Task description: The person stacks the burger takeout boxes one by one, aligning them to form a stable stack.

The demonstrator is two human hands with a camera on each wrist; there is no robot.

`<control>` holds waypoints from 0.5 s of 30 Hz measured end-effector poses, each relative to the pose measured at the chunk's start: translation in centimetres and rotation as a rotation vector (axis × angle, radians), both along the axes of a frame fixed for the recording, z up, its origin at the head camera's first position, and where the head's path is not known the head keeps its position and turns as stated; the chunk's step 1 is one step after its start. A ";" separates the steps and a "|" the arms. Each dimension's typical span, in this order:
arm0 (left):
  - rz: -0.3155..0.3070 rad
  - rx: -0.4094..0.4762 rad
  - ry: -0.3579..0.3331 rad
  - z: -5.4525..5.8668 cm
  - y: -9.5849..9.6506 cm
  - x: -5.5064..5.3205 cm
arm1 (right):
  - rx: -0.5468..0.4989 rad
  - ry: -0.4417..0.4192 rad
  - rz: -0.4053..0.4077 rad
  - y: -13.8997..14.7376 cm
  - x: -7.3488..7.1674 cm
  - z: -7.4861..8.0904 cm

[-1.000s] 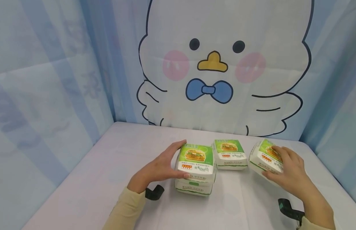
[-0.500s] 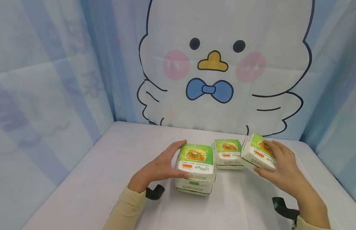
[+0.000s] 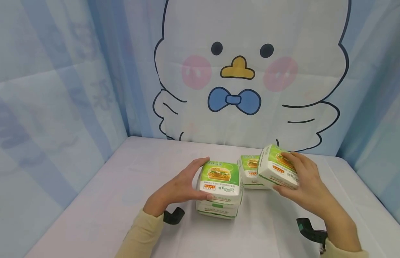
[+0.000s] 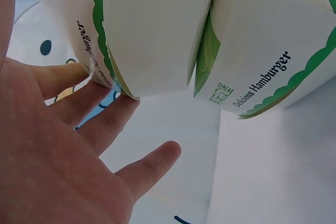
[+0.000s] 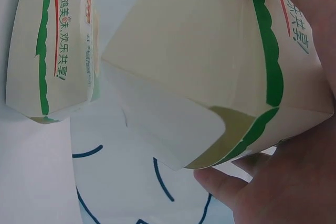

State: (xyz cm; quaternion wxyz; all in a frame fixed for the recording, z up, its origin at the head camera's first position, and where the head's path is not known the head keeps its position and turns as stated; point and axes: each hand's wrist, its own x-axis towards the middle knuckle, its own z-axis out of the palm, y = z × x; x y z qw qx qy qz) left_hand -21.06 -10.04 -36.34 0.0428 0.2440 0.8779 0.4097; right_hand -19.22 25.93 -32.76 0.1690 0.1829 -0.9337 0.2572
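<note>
Two green-and-white paper hamburger boxes stand stacked near the middle of the table in the head view. My left hand (image 3: 178, 186) grips the upper hamburger box (image 3: 220, 179), thumb at its front and fingers at its far side; the lower hamburger box (image 3: 217, 209) sits beneath it. A raised, tilted hamburger box (image 3: 275, 170) is in my right hand (image 3: 306, 186), thumb in front and fingers over the top and far side. Behind it, partly hidden, another hamburger box (image 3: 249, 172) stands on the table. The right wrist view shows the held box's pale underside (image 5: 178, 51).
The white-covered table (image 3: 99, 200) ends at a back curtain (image 3: 238, 125) printed with a cartoon bird. Blue-and-white curtains (image 3: 51, 107) close in the sides. Black camera mounts (image 3: 311, 233) stick out from both wrists.
My right hand has carried its hamburger box leftward and slightly up, so that it now covers part of the rear box. My left hand and the stack have stayed in place.
</note>
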 end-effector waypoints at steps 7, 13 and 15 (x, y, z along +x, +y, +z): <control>0.001 -0.006 -0.008 -0.2 0.0 -0.1 | 0.011 0.030 0.048 -1.3 -0.3 0.8; 0.007 -0.008 -0.008 -0.2 0.0 -0.1 | 0.033 0.049 0.081 -2.6 -0.5 1.5; 0.006 -0.008 -0.008 -0.1 -0.1 -0.1 | 0.034 0.047 0.092 -3.0 -0.5 1.7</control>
